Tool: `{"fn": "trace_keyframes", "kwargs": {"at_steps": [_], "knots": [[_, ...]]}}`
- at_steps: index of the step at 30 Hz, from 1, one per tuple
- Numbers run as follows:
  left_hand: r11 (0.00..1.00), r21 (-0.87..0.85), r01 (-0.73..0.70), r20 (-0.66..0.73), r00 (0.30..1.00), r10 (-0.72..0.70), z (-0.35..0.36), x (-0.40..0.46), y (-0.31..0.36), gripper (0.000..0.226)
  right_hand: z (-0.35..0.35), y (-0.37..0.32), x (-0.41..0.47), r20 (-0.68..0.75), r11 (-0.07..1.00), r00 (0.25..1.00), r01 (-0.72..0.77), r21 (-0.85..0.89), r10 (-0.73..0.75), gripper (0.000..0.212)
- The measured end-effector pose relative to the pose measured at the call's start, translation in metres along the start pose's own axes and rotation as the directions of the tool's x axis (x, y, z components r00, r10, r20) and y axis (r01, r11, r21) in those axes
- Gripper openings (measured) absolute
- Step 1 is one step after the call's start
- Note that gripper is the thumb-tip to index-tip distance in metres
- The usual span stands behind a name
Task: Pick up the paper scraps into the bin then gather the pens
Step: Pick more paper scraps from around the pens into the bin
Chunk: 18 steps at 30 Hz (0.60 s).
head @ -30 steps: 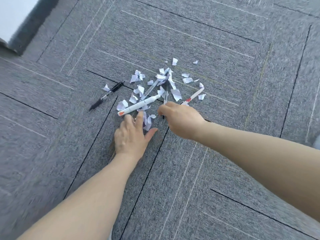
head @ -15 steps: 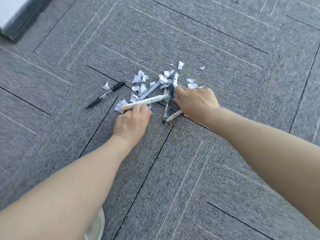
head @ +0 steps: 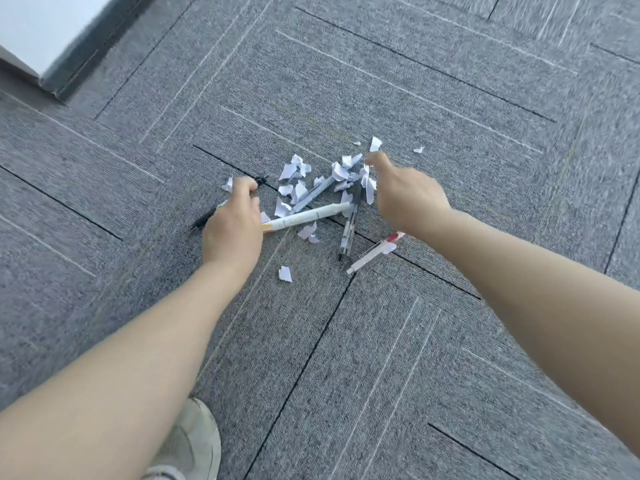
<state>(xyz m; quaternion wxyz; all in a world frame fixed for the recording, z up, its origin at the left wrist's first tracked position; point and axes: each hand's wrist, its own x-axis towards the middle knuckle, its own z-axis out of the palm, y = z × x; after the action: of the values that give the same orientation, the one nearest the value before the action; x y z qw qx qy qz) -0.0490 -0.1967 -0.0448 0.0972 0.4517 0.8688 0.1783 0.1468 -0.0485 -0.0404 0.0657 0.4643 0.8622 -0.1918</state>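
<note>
My left hand (head: pixel 232 226) curls its grip round the black pen (head: pixel 203 220); my right hand (head: pixel 406 199), grip narrow, pinches paper scraps (head: pixel 367 183) on the carpet (head: pixel 381 341).

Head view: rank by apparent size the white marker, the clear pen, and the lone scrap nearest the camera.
1. white marker, longest and thickest
2. clear pen, shorter and thinner, its top hidden under scraps
3. lone scrap, smallest
</note>
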Motion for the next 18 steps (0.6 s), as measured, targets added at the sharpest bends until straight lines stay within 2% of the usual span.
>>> {"fn": "trace_keyframes", "kwargs": {"at_steps": [2, 4, 7, 10, 13, 16, 18], "knots": [[0.994, 0.109, -0.011, 0.143, 0.99, -0.005, -0.001, 0.01, -0.005, 0.017, 0.001, -0.005, 0.008, 0.022, 0.996, 0.999, 0.044, -0.081, -0.043, 0.056], [0.99, 0.135, -0.035, 0.28, 0.96, -0.004, -0.003, 0.014, -0.007, 0.017, 0.006, -0.006, 0.011, 0.025, 0.988, 0.996, 0.088, -0.13, -0.086, 0.056], [0.979, 0.145, -0.144, 0.382, 0.921, 0.078, -0.006, 0.01, -0.009, 0.026, 0.014, -0.003, 0.008, -0.007, 0.975, 0.99, 0.138, -0.172, -0.141, 0.036], [0.942, 0.159, -0.294, 0.471, 0.862, 0.19, -0.01, 0.001, -0.011, 0.045, 0.016, -0.004, 0.005, 0.002, 0.969, 0.991, 0.133, -0.21, -0.136, 0.023], [0.924, 0.158, -0.349, 0.497, 0.836, 0.231, -0.013, -0.003, -0.011, 0.05, 0.017, -0.002, 0.001, 0.045, 0.976, 0.995, 0.101, -0.195, -0.094, 0.014], [0.901, 0.215, -0.376, 0.477, 0.846, 0.239, -0.01, -0.002, -0.01, 0.033, 0.019, 0.004, -0.011, 0.098, 0.979, 0.99, 0.121, -0.165, -0.106, 0.01], [0.882, 0.237, -0.406, 0.472, 0.842, 0.261, -0.007, -0.001, -0.008, 0.029, 0.018, 0.01, -0.018, 0.098, 0.979, 0.981, 0.178, -0.1, -0.168, 0.018]]}}
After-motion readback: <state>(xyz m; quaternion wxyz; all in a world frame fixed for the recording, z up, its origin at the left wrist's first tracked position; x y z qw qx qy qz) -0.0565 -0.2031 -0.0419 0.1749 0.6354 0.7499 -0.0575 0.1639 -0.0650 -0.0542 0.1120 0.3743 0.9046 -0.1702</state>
